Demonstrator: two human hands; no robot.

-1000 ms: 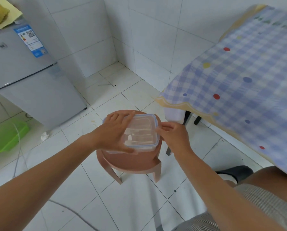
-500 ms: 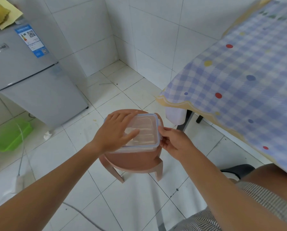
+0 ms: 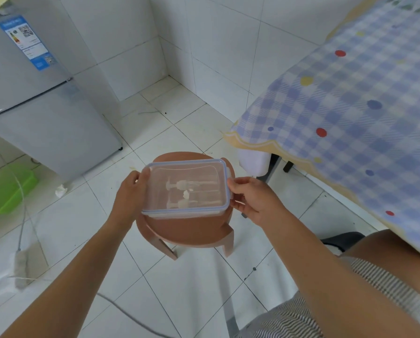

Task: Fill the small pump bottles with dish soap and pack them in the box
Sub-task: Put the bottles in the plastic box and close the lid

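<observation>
**Squarely between both hands: the packed box over the stool**

Head view. Both arms reach forward and down, and the clear plastic box (image 3: 187, 191) sits between the two hands, its blue-rimmed lid (image 3: 184, 167) on top. The left hand (image 3: 128, 193) grips the box's left short end: its thumb lies curled over the lid's near-left corner, while the other fingers are hidden under or behind the box. The right hand (image 3: 250, 198) holds the opposite short end, with thumb and fingertips pinched at the side latch (image 3: 229, 178) there.

Through the cloudy lid two small pump bottles (image 3: 192, 185) show lying on their sides, one beyond the other, their pump heads turned toward the left hand. Whether they hold soap cannot be told.

Directly below the hands stands a round brown plastic stool (image 3: 187, 230). The box is over its seat, but whether it rests on the seat or is held just above it cannot be told.

Beyond and to the outside of the right hand is a table (image 3: 350, 106) covered in a blue checked cloth with coloured dots. Well out past the left hand a grey fridge (image 3: 33, 106) stands on the white tiled floor (image 3: 179, 289), with a green tray (image 3: 6, 189) and a crumpled white tissue (image 3: 61, 190) lying on the tiles near it.
</observation>
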